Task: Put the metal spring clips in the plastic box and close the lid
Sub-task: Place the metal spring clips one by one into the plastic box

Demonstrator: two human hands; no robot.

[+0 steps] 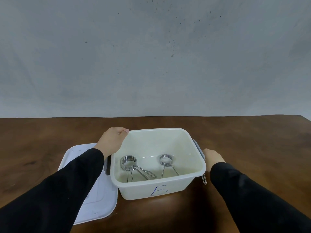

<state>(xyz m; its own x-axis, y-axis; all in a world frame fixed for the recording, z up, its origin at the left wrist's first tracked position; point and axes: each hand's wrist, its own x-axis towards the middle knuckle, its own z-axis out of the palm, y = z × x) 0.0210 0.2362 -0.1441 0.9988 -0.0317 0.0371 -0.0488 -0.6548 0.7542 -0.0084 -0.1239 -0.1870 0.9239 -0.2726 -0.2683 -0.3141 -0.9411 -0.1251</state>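
**Box open, two clips inside, one clip outside by the right hand**

Plastic box: white, translucent, open, standing on the brown wooden table between the two hands. Blue letter "B" handwritten on the near wall.

Left hand: resting against the box's far-left corner, fingers curled over the rim, thumb tip on the rim edge. It holds only the box; black sleeve to the wrist.

Right hand: down at the box's right side, just beside the grey latch. Fingers are curled downward and hidden behind the box wall and the hand itself, so I cannot tell whether they are closed on anything. Black sleeve here as well.

Clips in the box: two metal spring clips lie on its floor, between the hands. The left clip has its coil toward the far side, with its handle loops running toward the near wall. The right clip lies apart from it, same orientation, legs spread toward the near wall.

Third clip: only a wire loop shows, outside the box at its near-right corner, directly below the right hand. Contact with the hand cannot be determined.

Lid: white, lying flat on the table under the left forearm, just beside the box's left wall. Box not closed.
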